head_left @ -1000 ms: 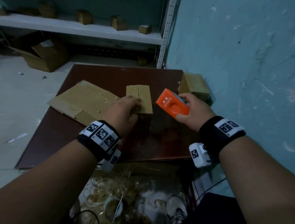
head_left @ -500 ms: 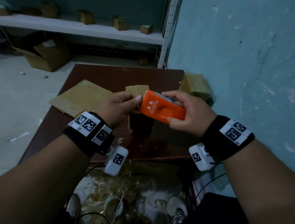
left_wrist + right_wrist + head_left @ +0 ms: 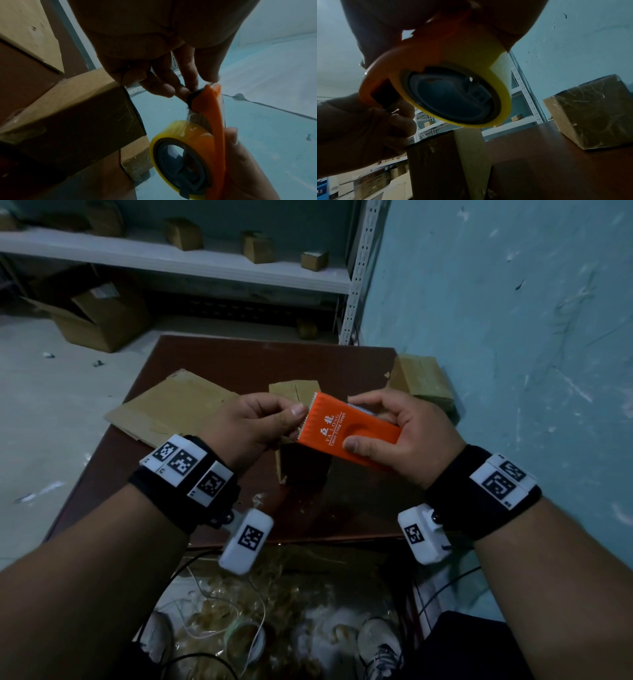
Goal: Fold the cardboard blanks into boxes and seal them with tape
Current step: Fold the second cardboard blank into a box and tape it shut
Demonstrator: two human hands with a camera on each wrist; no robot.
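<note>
My right hand [image 3: 407,436] grips an orange tape dispenser [image 3: 346,428] above the brown table [image 3: 212,357]. A yellow tape roll [image 3: 181,152] sits inside the dispenser [image 3: 436,44]. The thumb and forefinger of my left hand [image 3: 260,419] pinch the clear tape end [image 3: 212,83] at the dispenser's serrated edge. Below the hands stands a folded cardboard box [image 3: 291,392], its top flaps closed; it is also in the wrist views [image 3: 72,121] [image 3: 447,162]. Flat cardboard blanks [image 3: 171,405] lie on the table to the left.
A taped box [image 3: 421,381] sits at the table's right edge against the blue wall [image 3: 513,337]. White shelving [image 3: 171,261] behind carries several small boxes. An open carton [image 3: 99,316] stands on the floor at left. Tape scraps and cables lie on the floor near my feet.
My left hand left the box top and rose to pinch the tape end at the dispenser. My right hand swung the dispenser left, over the box.
</note>
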